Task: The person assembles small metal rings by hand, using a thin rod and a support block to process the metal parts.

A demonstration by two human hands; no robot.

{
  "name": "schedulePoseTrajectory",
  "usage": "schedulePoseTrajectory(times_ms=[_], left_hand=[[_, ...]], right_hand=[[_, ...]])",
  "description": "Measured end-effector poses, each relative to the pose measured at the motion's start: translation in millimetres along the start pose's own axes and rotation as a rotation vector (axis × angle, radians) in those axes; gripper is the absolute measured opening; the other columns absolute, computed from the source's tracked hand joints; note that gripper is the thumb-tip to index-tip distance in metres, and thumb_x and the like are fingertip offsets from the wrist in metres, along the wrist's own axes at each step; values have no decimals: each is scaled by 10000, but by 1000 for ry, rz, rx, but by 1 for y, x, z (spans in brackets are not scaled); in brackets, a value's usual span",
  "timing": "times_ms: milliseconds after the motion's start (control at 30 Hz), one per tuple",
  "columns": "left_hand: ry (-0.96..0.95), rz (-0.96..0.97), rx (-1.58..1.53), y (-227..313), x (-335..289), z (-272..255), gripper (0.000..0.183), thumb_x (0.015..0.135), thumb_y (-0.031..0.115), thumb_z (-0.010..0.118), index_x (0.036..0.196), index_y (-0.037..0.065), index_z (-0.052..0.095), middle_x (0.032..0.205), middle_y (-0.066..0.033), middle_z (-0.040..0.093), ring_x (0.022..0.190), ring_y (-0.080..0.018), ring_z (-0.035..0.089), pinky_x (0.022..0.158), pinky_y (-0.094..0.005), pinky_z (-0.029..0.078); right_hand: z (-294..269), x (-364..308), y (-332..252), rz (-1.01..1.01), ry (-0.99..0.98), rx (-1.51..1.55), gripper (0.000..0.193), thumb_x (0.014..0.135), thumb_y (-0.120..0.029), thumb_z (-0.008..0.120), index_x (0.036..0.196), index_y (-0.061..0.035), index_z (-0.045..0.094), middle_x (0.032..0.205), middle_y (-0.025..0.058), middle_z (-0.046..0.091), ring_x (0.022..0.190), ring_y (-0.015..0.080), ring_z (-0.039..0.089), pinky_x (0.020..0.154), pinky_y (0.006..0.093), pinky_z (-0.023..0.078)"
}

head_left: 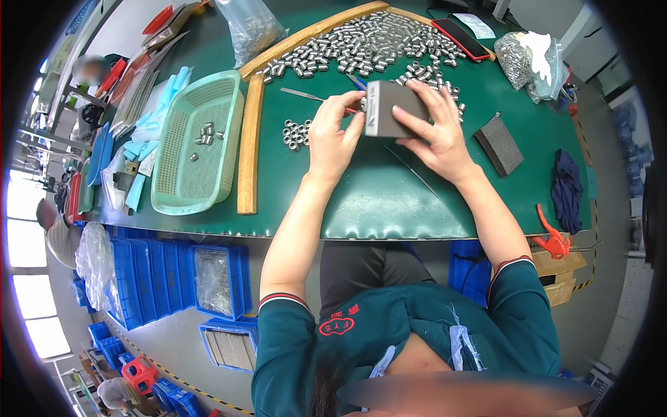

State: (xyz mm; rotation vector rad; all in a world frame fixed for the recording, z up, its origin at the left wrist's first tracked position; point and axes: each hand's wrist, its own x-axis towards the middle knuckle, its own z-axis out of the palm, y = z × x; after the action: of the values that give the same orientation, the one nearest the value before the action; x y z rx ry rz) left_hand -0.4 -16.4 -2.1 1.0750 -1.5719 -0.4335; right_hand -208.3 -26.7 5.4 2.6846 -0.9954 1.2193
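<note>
Above the green table my right hand (pixel 439 135) grips a dark grey-brown sanding block (pixel 397 110) with a pale printed side, fingers spread over its top and end. My left hand (pixel 332 135) is closed in a pinch right at the block's left side. What sits between those fingertips is mostly hidden; a bit of red shows there. Just left of that hand stands a small cluster of metal sleeves (pixel 295 135). Behind both hands lies a large heap of similar loose metal sleeves (pixel 368 43), bounded by wooden strips (pixel 248 149).
A green plastic basket (pixel 167 187) holding several sleeves stands at left. On the right lie a second sanding block (pixel 499 144), a dark cloth (pixel 567 191) and an orange-handled tool (pixel 553 236). A thin rod (pixel 411 170) and a flat metal strip (pixel 301 93) lie near my hands.
</note>
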Motion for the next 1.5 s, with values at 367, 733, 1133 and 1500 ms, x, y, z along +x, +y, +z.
schedulePoseTrajectory(times_ms=[367,733,1133,1500], left_hand=[[40,205,89,4,0,-1,306,735,-2,690,1031,59,645,882,-83,654,819,-240,632,732,-332,497],[90,73,-78,1,0,2,304,760,-39,665,1051,41,632,915,-84,639,809,-185,619,727,-290,503],[13,165,-13,8,-2,0,334,745,-67,643,1060,43,633,936,-98,631,874,-200,632,768,-297,505],[22,66,-50,-1,-2,2,355,744,-57,658,1082,45,627,922,-79,646,851,-172,639,746,-280,505]], right_hand=[[0,2,-18,-129,-53,66,592,650,-229,775,1202,-358,605,1360,90,449,1263,301,433,1049,600,238],[-3,1,2,-3,73,33,569,683,-211,759,1220,-318,604,1380,101,431,1260,306,431,1051,578,252],[-1,1,-15,-124,-60,82,612,645,-213,777,1221,-319,599,1384,116,424,1267,323,424,1045,585,259],[-2,1,-6,-24,17,33,602,653,-215,778,1219,-325,603,1385,102,431,1268,322,425,1053,577,256]])
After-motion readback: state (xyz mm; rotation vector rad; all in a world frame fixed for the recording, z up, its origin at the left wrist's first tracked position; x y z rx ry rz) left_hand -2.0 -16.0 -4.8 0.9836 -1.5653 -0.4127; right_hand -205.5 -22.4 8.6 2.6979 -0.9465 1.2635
